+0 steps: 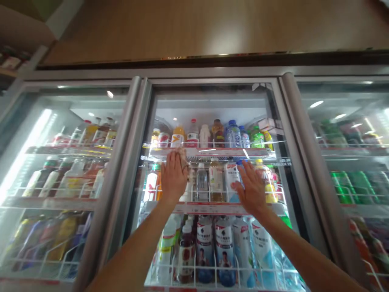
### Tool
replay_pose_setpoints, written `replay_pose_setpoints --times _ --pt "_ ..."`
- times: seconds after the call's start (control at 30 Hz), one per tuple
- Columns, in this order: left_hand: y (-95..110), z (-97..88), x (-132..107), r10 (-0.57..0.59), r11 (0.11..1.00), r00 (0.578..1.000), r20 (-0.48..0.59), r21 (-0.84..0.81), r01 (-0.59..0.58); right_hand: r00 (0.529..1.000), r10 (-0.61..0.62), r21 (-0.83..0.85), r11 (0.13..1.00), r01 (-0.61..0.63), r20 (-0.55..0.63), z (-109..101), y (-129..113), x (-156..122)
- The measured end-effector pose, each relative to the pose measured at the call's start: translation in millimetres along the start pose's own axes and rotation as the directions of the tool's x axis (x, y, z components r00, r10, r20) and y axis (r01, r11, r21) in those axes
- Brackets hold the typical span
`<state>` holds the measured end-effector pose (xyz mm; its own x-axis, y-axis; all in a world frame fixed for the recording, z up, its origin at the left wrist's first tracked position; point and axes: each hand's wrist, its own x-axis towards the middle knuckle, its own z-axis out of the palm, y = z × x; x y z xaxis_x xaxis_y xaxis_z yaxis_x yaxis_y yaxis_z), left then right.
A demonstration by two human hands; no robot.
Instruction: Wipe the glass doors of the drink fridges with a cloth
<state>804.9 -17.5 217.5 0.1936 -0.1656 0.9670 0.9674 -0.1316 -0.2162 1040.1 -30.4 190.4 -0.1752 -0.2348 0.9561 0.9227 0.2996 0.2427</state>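
Observation:
Both hands are raised against the glass door of the middle drinks fridge. My left hand lies over a crumpled light cloth, pressing it to the glass in front of the upper shelf edge. Part of the cloth pokes out past the fingers on the right; the rest is hidden under the hand. To the right, my right hand has its fingers stretched out, palm towards the glass, and holds nothing. Bottles on the middle shelf show behind and between the hands.
A left fridge door and a right fridge door flank the middle one, with bottles and cans behind them. Metal door frames stand between. A wooden panel runs above. Several bottles fill the lower rack.

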Motion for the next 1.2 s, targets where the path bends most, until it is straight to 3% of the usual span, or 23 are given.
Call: replay_pose_setpoints --times 0.17,0.3,0.33,0.4,0.47,0.5,0.6,0.63,0.7,0.77,0.8,0.83,0.9,0.93,0.97,1.0,1.07,1.1,1.13,1.2 --pt "-31.5 -7.7 -28.8 0.246 0.968 0.969 0.013 -0.063 -0.245 0.997 -0.067 0.007 0.998 0.067 0.044 9.3 -31.2 2.0" --pt "-57.3 -13.7 -42.7 -0.009 1.0 0.999 -0.043 -0.014 0.008 0.998 -0.047 -0.008 0.999 0.048 0.042 13.7 -49.3 3.6" --pt "-62.7 -15.4 -46.7 0.005 1.0 0.999 -0.033 -0.013 -0.005 0.997 -0.059 -0.007 0.998 0.059 0.05 14.1 -53.3 3.8" --pt "-71.8 -18.6 -54.3 0.197 0.98 0.98 0.014 -0.04 -0.196 0.991 -0.104 0.0 0.994 0.105 0.085 14.1 -59.5 4.6" --pt "-81.4 -21.4 -58.9 0.361 0.931 0.932 0.039 -0.065 -0.359 0.986 -0.133 0.002 0.991 0.134 0.104 13.1 -62.3 5.8" --pt "-86.9 -22.7 -60.1 0.342 0.939 0.939 0.032 -0.053 -0.34 0.987 -0.126 -0.004 0.992 0.127 0.099 12.3 -62.2 6.2" --pt "-99.1 -27.0 -68.6 0.077 0.997 0.997 -0.01 0.018 -0.076 0.995 -0.066 -0.032 0.997 0.068 0.071 8.5 -58.0 2.4" --pt "-99.6 -28.9 -74.9 0.082 0.997 0.997 -0.007 0.013 -0.082 0.994 -0.067 -0.036 0.997 0.071 0.085 6.9 -56.3 -1.3" --pt "-94.9 -33.2 -91.1 0.279 0.959 0.96 0.036 -0.054 -0.277 0.98 -0.129 -0.026 0.991 0.134 0.149 3.4 -53.7 -11.6" --pt "-86.6 -36.9 -105.0 0.52 0.848 0.851 0.073 -0.159 -0.505 0.96 -0.191 -0.011 0.98 0.197 0.205 0.0 -52.6 -23.3" --pt "-82.6 -37.9 -109.1 0.56 0.821 0.825 0.081 -0.188 -0.539 0.958 -0.193 -0.014 0.98 0.2 0.211 -1.7 -52.4 -28.8" --pt "-78.7 -38.1 -111.2 0.53 0.84 0.843 0.089 -0.193 -0.508 0.963 -0.177 -0.025 0.982 0.186 0.205 -3.2 -52.5 -33.7" --pt "-70.4 -36.8 -112.4 0.346 0.93 0.933 0.101 -0.164 -0.327 0.969 -0.15 -0.046 0.986 0.162 0.198 -6.2 -53.4 -42.2" --pt "-65.1 -35.7 -113.0 0.276 0.953 0.955 0.104 -0.159 -0.258 0.964 -0.164 -0.046 0.983 0.177 0.212 -7.7 -54.1 -45.9" --pt "-59.2 -34.8 -114.0 0.278 0.95 0.955 0.106 -0.175 -0.257 0.952 -0.194 -0.036 0.977 0.208 0.238 -9.3 -54.9 -49.3" --pt "-52.9 -34.2 -115.3 0.359 0.919 0.928 0.103 -0.214 -0.332 0.937 -0.227 -0.022 0.97 0.242 0.265 -11.2 -55.6 -52.6" --pt "-41.4 -33.7 -116.2 0.58 0.789 0.811 0.07 -0.295 -0.539 0.921 -0.257 -0.005 0.963 0.27 0.294 -15.4 -56.3 -58.7" --pt "-36.9 -33.6 -114.9 0.614 0.762 0.787 0.057 -0.304 -0.572 0.923 -0.248 -0.007 0.965 0.262 0.294 -17.8 -55.9 -61.5" --pt "-33.1 -33.2 -112.6 0.569 0.797 0.82 0.059 -0.288 -0.532 0.928 -0.233 -0.013 0.969 0.248 0.291 -20.3 -55.0 -64.2" --pt "-25.8 -32.1 -108.1 0.32 0.93 0.944 0.082 -0.215 -0.297 0.929 -0.22 -0.018 0.972 0.235 0.297 -25.3 -51.6 -69.9"
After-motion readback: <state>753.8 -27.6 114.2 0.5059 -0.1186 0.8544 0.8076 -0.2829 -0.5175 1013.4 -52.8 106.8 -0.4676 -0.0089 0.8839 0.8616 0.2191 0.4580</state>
